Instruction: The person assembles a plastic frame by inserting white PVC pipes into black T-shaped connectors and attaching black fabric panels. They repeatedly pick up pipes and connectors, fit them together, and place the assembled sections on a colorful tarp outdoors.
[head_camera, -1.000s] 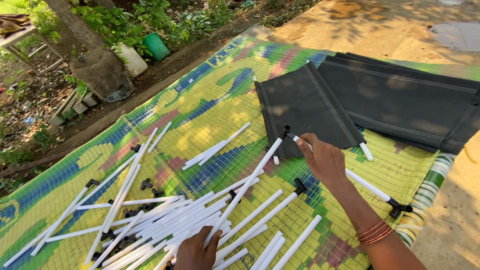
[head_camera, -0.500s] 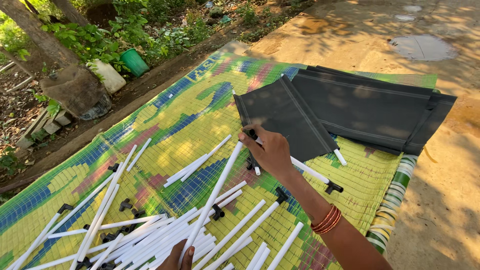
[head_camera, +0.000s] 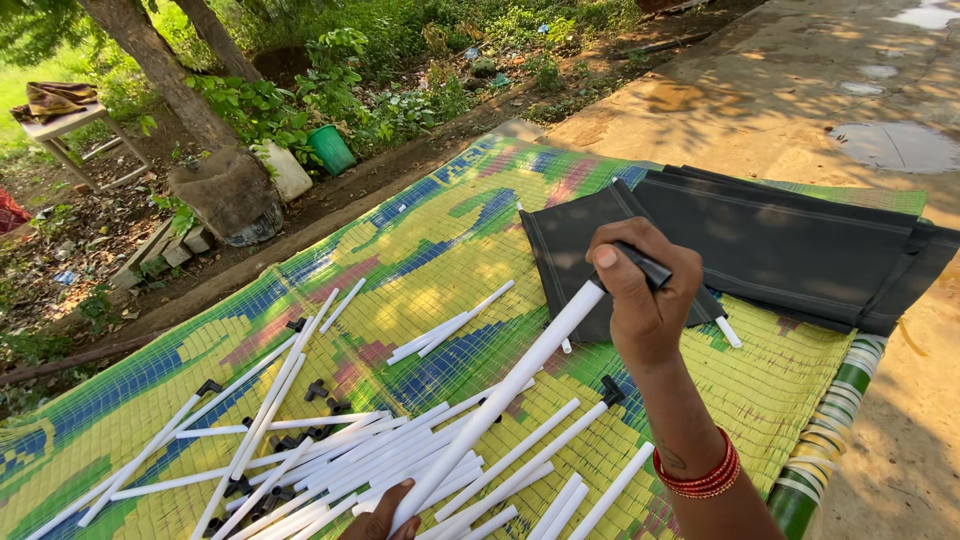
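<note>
A white pipe (head_camera: 500, 400) (black fitting (head_camera: 648, 268) at its tip) is gripped by the closed right hand (head_camera: 640, 300) and left hand (head_camera: 385, 515).

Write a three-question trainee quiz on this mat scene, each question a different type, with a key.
1. True or false: the right hand grips the black fitting at the upper end of a long white pipe.
2. Multiple choice: the black fabric lies on (A) bare ground, (B) the woven mat, (C) a table.
3. Fill in: the left hand touches the pipe's ____ end.

Key: 1 true; 2 B; 3 lower.
</note>
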